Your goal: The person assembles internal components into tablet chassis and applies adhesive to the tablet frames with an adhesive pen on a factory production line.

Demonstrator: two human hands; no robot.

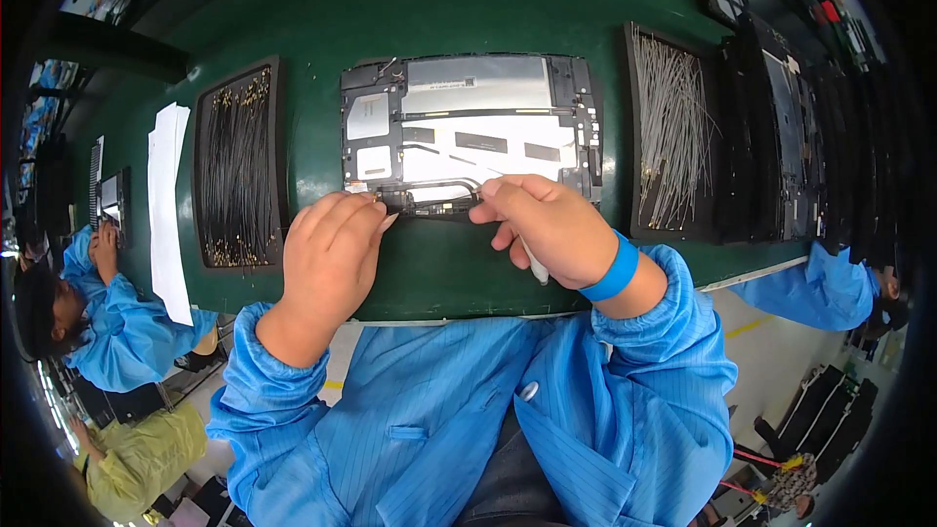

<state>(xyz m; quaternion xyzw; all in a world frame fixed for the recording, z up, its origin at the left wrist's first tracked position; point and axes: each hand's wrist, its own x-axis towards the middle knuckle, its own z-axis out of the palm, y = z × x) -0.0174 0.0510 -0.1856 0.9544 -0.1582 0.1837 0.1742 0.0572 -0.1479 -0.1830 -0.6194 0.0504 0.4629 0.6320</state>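
On the green table point(449, 0), right in front of the worker, lies the open flat device point(475, 88), inner side up, and both hands are busy along its near edge! The left hand point(337, 234) sits at the near left corner, fingers bunched close together over the rim; whether they pinch anything there, I cannot tell. Over to the right hand point(556, 229): thumb and forefinger drawn together beside a thin dark cable point(444, 182), a white pen-like tool point(535, 263) kept in the curl of the other fingers, its end angled back toward the body. So how far along are we? The metal plates look to be in place, and the dark cable already runs part of the way along the near side, so this looks like mid-job; seating its ends would seem to be what's left, though the fingers cover both spots. And there's plenty of supply: black cables point(237, 171) heaped in the left tray point(282, 166), grey cables point(673, 127) in the right tray point(632, 137), and dark housings point(791, 137) standing beyond it.
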